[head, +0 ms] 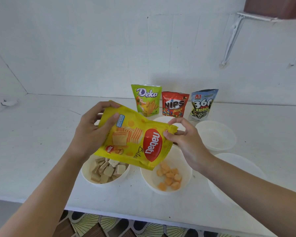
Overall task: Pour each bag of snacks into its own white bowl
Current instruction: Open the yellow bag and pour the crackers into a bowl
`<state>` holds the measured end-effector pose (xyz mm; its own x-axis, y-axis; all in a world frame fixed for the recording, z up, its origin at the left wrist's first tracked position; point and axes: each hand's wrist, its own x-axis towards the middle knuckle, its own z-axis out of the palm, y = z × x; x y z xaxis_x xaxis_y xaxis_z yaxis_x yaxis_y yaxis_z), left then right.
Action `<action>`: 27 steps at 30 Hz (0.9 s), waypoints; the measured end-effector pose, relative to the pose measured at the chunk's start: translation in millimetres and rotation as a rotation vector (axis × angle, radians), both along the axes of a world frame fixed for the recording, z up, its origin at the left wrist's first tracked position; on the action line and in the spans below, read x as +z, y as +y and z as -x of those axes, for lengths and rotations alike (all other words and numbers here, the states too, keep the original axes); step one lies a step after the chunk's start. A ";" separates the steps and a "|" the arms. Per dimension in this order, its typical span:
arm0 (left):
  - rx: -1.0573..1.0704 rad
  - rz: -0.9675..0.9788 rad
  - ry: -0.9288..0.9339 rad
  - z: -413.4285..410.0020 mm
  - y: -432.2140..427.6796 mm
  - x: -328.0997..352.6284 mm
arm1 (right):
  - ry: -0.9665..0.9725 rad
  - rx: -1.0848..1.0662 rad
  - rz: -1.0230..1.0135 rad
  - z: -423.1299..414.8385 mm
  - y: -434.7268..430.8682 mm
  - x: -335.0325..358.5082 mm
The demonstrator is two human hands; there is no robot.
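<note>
Both hands hold a yellow Nabati bag on its side above two bowls. My left hand grips its bottom end; my right hand pinches its top edge. Under the bag, a white bowl holds pale wafer squares. To its right another white bowl holds orange wafer bites. Against the wall stand a green Deka bag, a red Nips bag and a blue A1 360 Kuaci bag. An empty white bowl sits at right, another bowl lies under my right forearm, and one more bowl shows behind the bag.
The white table meets a white wall at the back. Its front edge runs close to me, with patterned floor below. A shelf bracket hangs on the wall at upper right.
</note>
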<state>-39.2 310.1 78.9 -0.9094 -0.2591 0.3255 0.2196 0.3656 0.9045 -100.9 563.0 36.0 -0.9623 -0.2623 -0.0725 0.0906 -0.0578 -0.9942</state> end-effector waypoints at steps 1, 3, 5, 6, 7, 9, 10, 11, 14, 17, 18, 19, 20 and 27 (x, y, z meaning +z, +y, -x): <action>-0.001 0.021 -0.014 0.2 0.8 -2.5 | -0.025 0.008 -0.025 -0.6 0.6 -4.6; -0.007 0.062 -0.033 0.5 3.1 -6.5 | -0.074 0.023 -0.062 -2.5 1.6 -12.0; -0.019 0.102 -0.039 1.5 4.7 -8.7 | -0.097 0.024 -0.087 -3.8 2.0 -16.0; -0.025 0.116 -0.040 2.2 5.4 -8.7 | -0.099 0.021 -0.092 -3.8 2.0 -16.4; -0.029 0.122 -0.038 3.0 6.0 -7.9 | -0.098 0.015 -0.090 -3.6 2.1 -15.5; -0.022 0.107 -0.026 4.2 6.3 -3.8 | -0.073 0.003 -0.074 -2.5 2.4 -9.7; -0.014 0.085 -0.015 4.5 6.0 -1.1 | -0.050 0.001 -0.062 -1.5 2.5 -5.6; -0.006 0.057 -0.002 4.5 5.2 1.4 | -0.024 0.001 -0.045 -0.9 2.1 -0.9; 0.000 -0.007 0.044 3.1 2.8 8.0 | 0.074 -0.019 0.005 -2.3 -0.3 13.5; -0.004 -0.028 0.090 1.3 1.5 12.2 | 0.161 -0.045 0.015 -5.9 -3.2 20.2; -0.007 -0.036 0.099 0.9 1.4 13.2 | 0.171 -0.049 0.011 -7.2 -3.9 20.3; -0.009 -0.038 0.101 0.5 1.3 13.7 | 0.167 -0.051 0.010 -8.3 -4.5 19.0; -0.011 -0.031 0.097 0.2 2.0 13.9 | 0.152 -0.050 0.010 -9.2 -4.7 16.7; -0.050 0.105 0.015 -0.2 13.8 -1.0 | -0.091 -0.045 -0.100 -12.6 -5.6 -12.2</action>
